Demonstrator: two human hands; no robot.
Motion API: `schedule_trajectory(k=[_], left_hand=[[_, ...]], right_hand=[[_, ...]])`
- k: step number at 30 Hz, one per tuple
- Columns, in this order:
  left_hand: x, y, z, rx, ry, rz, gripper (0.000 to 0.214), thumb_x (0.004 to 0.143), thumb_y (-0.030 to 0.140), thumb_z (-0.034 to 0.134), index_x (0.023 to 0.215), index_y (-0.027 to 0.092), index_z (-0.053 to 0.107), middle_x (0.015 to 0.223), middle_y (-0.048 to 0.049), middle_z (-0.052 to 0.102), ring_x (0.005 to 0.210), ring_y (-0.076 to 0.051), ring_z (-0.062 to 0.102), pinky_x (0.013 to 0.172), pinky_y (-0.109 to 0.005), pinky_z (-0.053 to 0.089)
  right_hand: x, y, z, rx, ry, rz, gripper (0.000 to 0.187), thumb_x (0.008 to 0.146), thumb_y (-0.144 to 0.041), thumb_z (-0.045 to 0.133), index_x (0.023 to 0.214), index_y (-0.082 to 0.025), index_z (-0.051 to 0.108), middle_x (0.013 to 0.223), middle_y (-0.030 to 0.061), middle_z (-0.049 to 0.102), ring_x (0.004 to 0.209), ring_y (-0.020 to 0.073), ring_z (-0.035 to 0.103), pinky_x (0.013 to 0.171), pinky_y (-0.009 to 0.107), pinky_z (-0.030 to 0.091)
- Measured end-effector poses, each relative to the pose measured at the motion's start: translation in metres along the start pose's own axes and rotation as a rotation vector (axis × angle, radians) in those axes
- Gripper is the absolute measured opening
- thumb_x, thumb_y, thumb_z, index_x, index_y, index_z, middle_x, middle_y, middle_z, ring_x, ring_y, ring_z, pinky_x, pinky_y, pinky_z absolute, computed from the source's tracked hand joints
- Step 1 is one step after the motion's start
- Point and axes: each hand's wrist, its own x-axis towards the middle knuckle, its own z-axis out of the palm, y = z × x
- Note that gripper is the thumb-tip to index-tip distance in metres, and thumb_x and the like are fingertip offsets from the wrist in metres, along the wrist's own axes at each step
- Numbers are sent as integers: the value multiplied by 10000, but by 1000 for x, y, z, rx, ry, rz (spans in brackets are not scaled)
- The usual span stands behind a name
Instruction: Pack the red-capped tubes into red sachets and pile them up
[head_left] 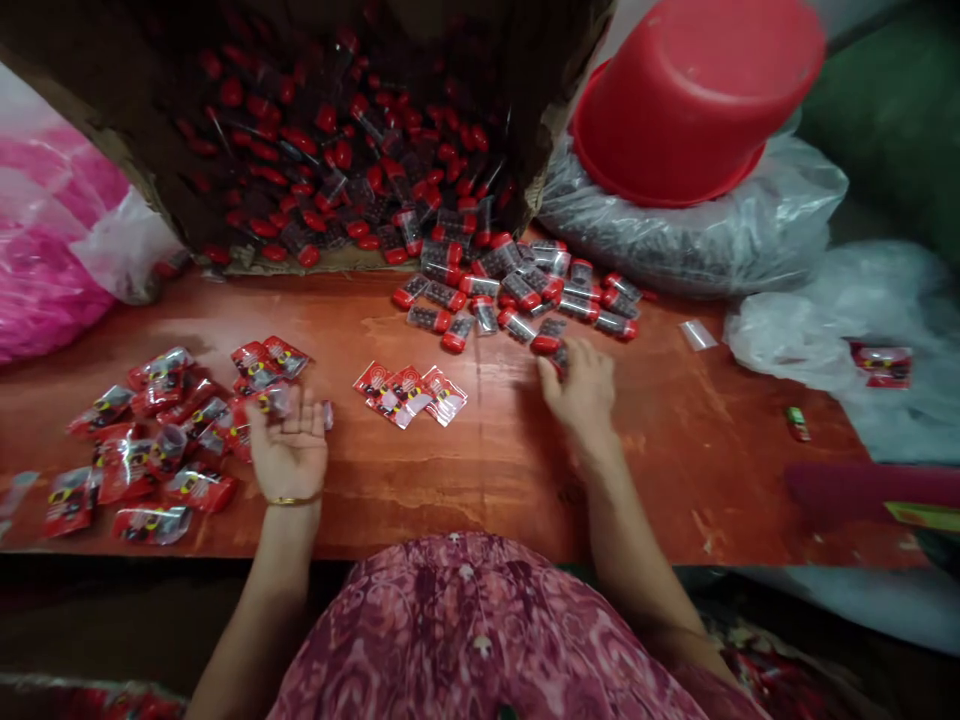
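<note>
My left hand (pixel 292 440) is turned palm up with its fingers stretched out, beside a pile of red printed packets (pixel 127 465). One packet (pixel 274 402) shows right at its fingertips; whether they touch cannot be made out. On the right, my right hand (pixel 583 395) bends down over the near edge of a heap of small clear containers with red caps and dark beads (pixel 517 290). Its thumb and fingers close around a red-capped container (pixel 559 355), partly hidden by the hand. Between my hands, several flat red printed sleeves (pixel 409 392) lie overlapping on the table.
A cardboard box (pixel 544 150) on its side spills more red-capped containers onto the wooden table (pixel 480 490). An upturned red tub (pixel 690 100) rests on a filled plastic bag (pixel 697 240). Pink bags (pixel 52 240) stand left; clear plastic (pixel 795 335) lies right.
</note>
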Motion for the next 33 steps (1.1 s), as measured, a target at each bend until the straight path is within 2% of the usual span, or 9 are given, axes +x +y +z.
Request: schedule_trajectory(k=[3,7,9,12,16,22,28,31,33], left_hand=[[0,1,-3,10,-19,72,543,773,670,355,821,205,631,958,-59,704,1019,-154,609,805,-234,492],[-23,-31,23,457,-221,19,424,675,531,625,921,186,643,934,-93,698,881,-212,650,795,-340,495],[-27,-46,37,764,-343,247,358,648,449,686,906,202,676,997,-99,690,993,-257,613,912,-410,429],[-19,-57,47,1136,-500,571,225,633,383,721,823,264,718,1185,-72,630,1263,-325,403,1073,-509,185],[-1,-59,45,1350,-561,686,97,694,339,669,753,293,731,1169,-54,643,1306,-343,340,1079,-559,54],[-8,-51,48,1288,-485,684,204,772,358,580,886,276,729,1198,-92,621,1274,-333,397,1063,-578,106],[-39,-42,59,1068,-582,616,217,768,360,593,930,286,717,1248,-54,593,1273,-269,414,1092,-490,170],[-48,-44,58,901,-543,478,338,753,385,615,1060,252,667,1255,-61,586,1238,-235,452,1066,-393,269],[-53,-45,55,808,-543,265,399,746,453,609,1053,204,662,1146,-80,645,1119,-225,542,964,-339,386]], right_hand=[[-1,22,2,-188,-97,-31,447,839,-418,449,1155,-118,548,1196,174,552,996,311,488,805,429,386],[-23,0,6,-263,-148,-44,525,800,-552,471,1124,-153,579,1145,164,560,895,297,491,705,391,382],[-33,-15,7,-244,-137,-49,533,796,-576,461,1113,-165,583,1113,160,565,890,294,486,708,391,374],[-40,-27,9,-171,-78,-55,477,836,-518,429,1123,-164,568,1153,167,545,967,304,473,779,425,366],[-39,-31,7,-43,-19,-80,349,865,-416,434,1056,-175,599,1175,148,552,1056,287,470,882,431,346],[-39,-63,3,381,-67,-143,230,853,-328,473,923,-193,645,1004,107,648,978,237,545,885,396,386],[-36,-108,16,1115,-413,140,288,798,-455,519,879,-196,618,777,13,640,689,140,551,658,271,453],[-35,-111,16,1165,-356,213,308,788,-468,518,693,-182,584,603,-22,539,570,109,470,569,240,399],[-36,-105,14,1105,-274,216,328,796,-466,503,631,-186,545,556,-32,475,534,101,422,533,236,360]])
